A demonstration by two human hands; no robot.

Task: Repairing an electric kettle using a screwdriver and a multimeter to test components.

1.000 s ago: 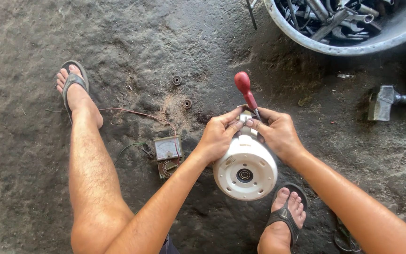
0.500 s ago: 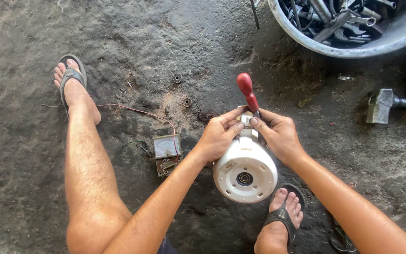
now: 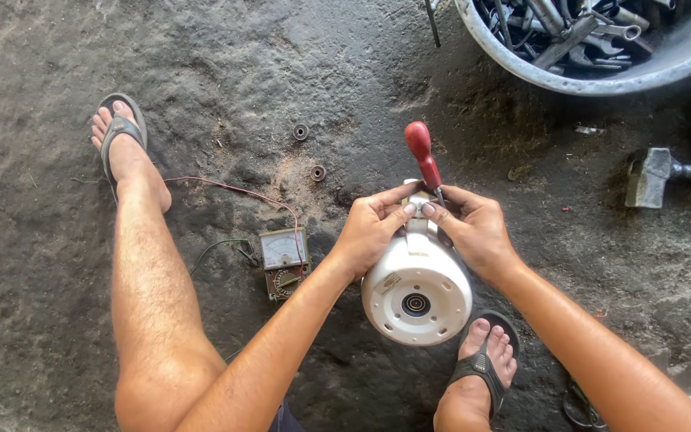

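Looking down from the head view, a white electric kettle (image 3: 416, 280) is steadied bottom-up on the concrete floor (image 3: 57, 320) by the left hand (image 3: 369, 228), its grip closed on the kettle. A red-handled screwdriver (image 3: 424, 160) is clamped in the right hand (image 3: 473, 228); a slip could jab the nearby fingers (image 3: 397, 210).

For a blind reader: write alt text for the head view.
Both hands, left hand and right hand, grip the top of a white appliance on the ground, a red-handled screwdriver beside the right fingers. A meter lies left; a tool tub and hammer sit right.
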